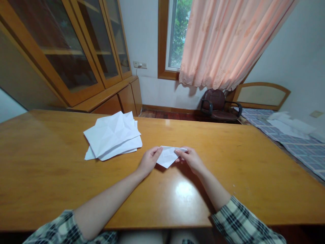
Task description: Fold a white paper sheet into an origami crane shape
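A small folded sheet of white paper (167, 157) is held between my two hands just above the table, its lower corner pointing towards me. My left hand (149, 160) pinches its left end, thumb on top. At the right end, my right hand (191, 158) grips the paper between thumb and fingers, and some of those fingers are hidden behind it. To the left of my hands lies a loose stack of creased white paper sheets (114, 134), touched by neither hand.
The wooden table (228, 156) stretches wide on both sides, its front edge close to my body. Beyond it stand a glass-door cabinet (73, 51) on the left and a dark office chair (217, 103). A bed (286, 132) with a checked cover is on the right.
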Demonstrator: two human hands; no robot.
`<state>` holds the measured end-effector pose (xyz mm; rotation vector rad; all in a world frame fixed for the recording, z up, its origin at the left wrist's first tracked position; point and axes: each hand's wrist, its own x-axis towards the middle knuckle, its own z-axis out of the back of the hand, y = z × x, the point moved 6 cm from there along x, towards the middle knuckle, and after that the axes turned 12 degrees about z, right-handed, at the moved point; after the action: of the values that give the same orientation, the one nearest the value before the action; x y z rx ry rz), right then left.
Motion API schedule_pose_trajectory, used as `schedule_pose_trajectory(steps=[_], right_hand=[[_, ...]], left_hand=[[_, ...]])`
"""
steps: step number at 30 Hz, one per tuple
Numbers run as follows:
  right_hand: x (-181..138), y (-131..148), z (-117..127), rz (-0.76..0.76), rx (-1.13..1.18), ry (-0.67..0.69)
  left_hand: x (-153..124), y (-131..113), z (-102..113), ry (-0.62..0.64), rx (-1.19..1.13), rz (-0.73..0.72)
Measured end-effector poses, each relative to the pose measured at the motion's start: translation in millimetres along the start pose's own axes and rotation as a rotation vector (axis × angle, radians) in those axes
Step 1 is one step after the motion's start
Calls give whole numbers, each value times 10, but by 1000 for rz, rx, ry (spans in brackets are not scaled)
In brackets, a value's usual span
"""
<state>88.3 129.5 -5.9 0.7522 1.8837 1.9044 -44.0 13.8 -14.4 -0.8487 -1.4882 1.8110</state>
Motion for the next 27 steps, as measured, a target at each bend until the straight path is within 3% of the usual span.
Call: schedule_pose_trajectory(steps=[9,12,15,19,22,27], right_hand=[[-69,-85,-77,-90,-130,258],[-63,-62,-90,-45,-133,233],[-31,6,-63,37,-124,105],[-4,50,-32,104,-94,-24],[-1,-1,-48,77,-87,-2],[-51,-132,-134,-60,-58,156]], left_hand=[[29,-41,82,-20,104,-27],[21,-49,55,19,28,1],[11,-24,16,55,-212,58],[-14,73,-116,176,-388,228],[-27,78,-155,206,-346,252],[0,-15,-40,67,-274,110]])
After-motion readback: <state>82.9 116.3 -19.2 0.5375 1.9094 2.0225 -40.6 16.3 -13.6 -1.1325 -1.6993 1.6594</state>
